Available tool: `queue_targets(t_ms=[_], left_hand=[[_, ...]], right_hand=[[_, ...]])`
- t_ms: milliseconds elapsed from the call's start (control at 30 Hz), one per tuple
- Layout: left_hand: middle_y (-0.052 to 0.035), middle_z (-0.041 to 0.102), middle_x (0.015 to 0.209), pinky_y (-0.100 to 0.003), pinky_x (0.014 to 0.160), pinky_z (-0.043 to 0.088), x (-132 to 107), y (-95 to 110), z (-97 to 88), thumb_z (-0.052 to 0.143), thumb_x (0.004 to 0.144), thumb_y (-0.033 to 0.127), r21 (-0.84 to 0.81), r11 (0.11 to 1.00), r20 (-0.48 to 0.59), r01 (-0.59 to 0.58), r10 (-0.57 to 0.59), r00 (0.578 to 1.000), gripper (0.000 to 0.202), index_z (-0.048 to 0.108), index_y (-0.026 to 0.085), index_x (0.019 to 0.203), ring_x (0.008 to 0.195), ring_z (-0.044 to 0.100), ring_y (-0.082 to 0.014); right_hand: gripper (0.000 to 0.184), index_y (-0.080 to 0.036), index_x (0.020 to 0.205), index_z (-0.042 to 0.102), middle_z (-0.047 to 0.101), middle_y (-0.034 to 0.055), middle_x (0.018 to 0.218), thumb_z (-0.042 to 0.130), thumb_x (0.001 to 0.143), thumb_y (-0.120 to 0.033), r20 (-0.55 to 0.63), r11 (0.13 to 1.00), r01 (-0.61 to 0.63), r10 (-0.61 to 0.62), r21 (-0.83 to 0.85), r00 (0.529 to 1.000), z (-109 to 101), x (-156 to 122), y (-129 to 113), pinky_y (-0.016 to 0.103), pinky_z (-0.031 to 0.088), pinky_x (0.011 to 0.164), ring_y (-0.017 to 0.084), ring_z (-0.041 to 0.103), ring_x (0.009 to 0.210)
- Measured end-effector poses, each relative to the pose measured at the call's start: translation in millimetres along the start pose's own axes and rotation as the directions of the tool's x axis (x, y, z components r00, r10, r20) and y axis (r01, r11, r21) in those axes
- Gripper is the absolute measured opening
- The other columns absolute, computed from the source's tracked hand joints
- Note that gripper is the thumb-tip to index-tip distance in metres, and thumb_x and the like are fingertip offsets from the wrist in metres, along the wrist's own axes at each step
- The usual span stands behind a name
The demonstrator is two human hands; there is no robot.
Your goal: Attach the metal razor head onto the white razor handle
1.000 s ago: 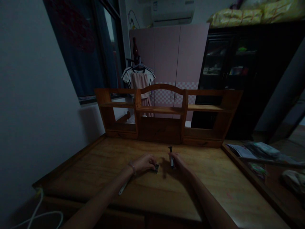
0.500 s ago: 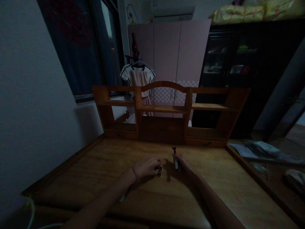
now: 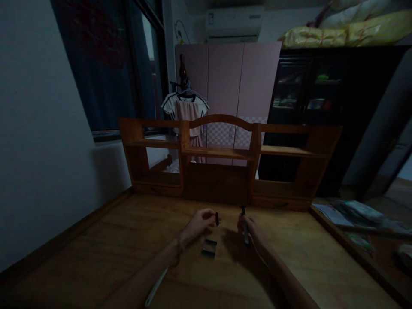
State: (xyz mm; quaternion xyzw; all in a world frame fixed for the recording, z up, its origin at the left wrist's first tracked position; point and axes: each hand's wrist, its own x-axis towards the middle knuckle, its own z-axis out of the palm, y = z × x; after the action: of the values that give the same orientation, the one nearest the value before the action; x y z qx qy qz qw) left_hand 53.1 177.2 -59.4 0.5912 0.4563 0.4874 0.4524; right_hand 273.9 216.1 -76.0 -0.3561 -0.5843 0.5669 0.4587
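Note:
My left hand [image 3: 203, 220] pinches a small dark bar-shaped piece [image 3: 217, 219] between thumb and fingertips, a little above the desk. Below that hand, a small case [image 3: 209, 248] with dark ends and a lighter middle lies on the wood. My right hand [image 3: 249, 227] is wrapped round the handle of a razor [image 3: 246, 236], whose black T-shaped head points away from me; its lower end is pale with a dark tip. Beside my left forearm lies a slim white stick [image 3: 156, 286], partly covered by the arm.
A wooden desktop [image 3: 128, 240] carries an open shelf unit [image 3: 220, 153] along its far edge. Magazines and papers [image 3: 350, 210] lie on a lower surface at the right. A wall [image 3: 54, 171] borders the left side. The room is dim.
My left hand has lifted off the small case and now holds a dark piece above it. The case is now uncovered. My right hand still holds the razor, and more of the white stick shows.

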Motion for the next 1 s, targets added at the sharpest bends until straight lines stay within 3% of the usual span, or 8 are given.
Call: queue_targets(t_ms=[100,200,300,367,467,667,833,1000], left_hand=[[-0.0148,0.068,0.092,-0.031,0.074,0.051,2,-12,3.2,0.067,0.076,0.04,-0.339,0.938,-0.017,0.075,-0.085,0.996,0.033,0.063,0.009,0.087,0.079,0.066,-0.0198],[-0.0141,0.068,0.094,-0.031,0.083,0.051,-3,-17,0.9,0.067,0.078,0.032,-0.516,0.856,-0.021,0.027,-0.045,0.999,0.026,0.065,0.007,0.087,0.086,0.065,-0.0199],[-0.0141,0.067,0.097,-0.032,0.085,0.052,-8,-20,-1.8,0.065,0.079,0.025,-0.618,0.783,-0.01,0.071,-0.098,0.995,0.021,0.067,0.007,0.09,0.09,0.065,-0.02],[-0.0153,0.068,0.095,-0.031,0.084,0.052,-10,-22,-2.1,0.062,0.079,0.021,-0.635,0.758,0.025,0.153,-0.178,0.984,0.02,0.068,0.005,0.09,0.088,0.065,-0.0202],[-0.0175,0.069,0.093,-0.032,0.085,0.052,-12,-23,-0.3,0.057,0.08,0.019,-0.629,0.734,0.093,0.256,-0.255,0.962,0.022,0.068,0.003,0.09,0.088,0.066,-0.0221],[-0.0177,0.064,0.111,-0.028,0.091,0.049,-10,-27,2.3,0.056,0.082,0.009,-0.691,0.665,0.243,0.284,-0.157,0.957,0.02,0.067,0.002,0.097,0.099,0.062,-0.0204],[-0.0168,0.063,0.11,-0.031,0.091,0.05,-8,-36,1.9,0.055,0.083,0.005,-0.708,0.648,0.242,0.282,-0.152,0.958,0.019,0.065,0.003,0.099,0.097,0.063,-0.0201],[-0.0183,0.062,0.112,-0.034,0.096,0.047,-11,-31,3.1,0.054,0.083,0.003,-0.73,0.619,0.261,0.291,-0.141,0.955,0.02,0.062,0.004,0.102,0.1,0.062,-0.0212]], right_hand=[[0.03,-0.018,0.066,0.049,0.051,-0.0009,0.058,0.053,0.079,-0.045,0.007,0.998,0.042,-0.042,0.056,0.999,0,0,-9,0.024,0.04,0.046,0.011,0.049,0.048],[0.031,-0.018,0.082,0.055,0.044,-0.005,0.053,0.053,0.081,-0.049,0.014,0.999,0.04,-0.04,0.016,0.999,2,-4,-19,0.02,0.027,0.038,0.008,0.037,0.04],[0.037,-0.017,0.09,0.058,0.036,-0.0069,0.051,0.05,0.084,-0.053,0.093,0.997,0.031,-0.024,-0.069,0.995,6,-9,-25,0.02,0.017,0.038,0.007,0.027,0.04],[0.041,-0.017,0.088,0.06,0.036,-0.0063,0.052,0.045,0.087,-0.055,0.159,0.989,0.028,-0.004,-0.148,0.987,10,-12,-26,0.021,0.016,0.04,0.008,0.026,0.042],[0.043,-0.017,0.083,0.062,0.045,-0.0032,0.057,0.042,0.09,-0.054,0.19,0.933,0.119,-0.056,-0.339,0.98,16,-17,-25,0.022,0.026,0.047,0.01,0.039,0.051],[0.042,-0.017,0.074,0.06,0.058,0.0013,0.068,0.042,0.092,-0.051,0.245,0.689,0.294,-0.172,-0.662,0.954,22,-26,-21,0.024,0.034,0.059,0.014,0.05,0.063],[0.043,-0.017,0.078,0.063,0.062,0.0027,0.072,0.041,0.092,-0.052,0.248,0.723,0.268,-0.138,-0.637,0.959,25,-27,-20,0.025,0.039,0.061,0.015,0.054,0.067],[0.041,-0.019,0.103,0.066,0.067,0.0055,0.092,0.043,0.091,-0.05,0.334,0.844,0.251,-0.091,-0.474,0.938,33,-31,-28,0.03,0.045,0.076,0.021,0.06,0.084]])
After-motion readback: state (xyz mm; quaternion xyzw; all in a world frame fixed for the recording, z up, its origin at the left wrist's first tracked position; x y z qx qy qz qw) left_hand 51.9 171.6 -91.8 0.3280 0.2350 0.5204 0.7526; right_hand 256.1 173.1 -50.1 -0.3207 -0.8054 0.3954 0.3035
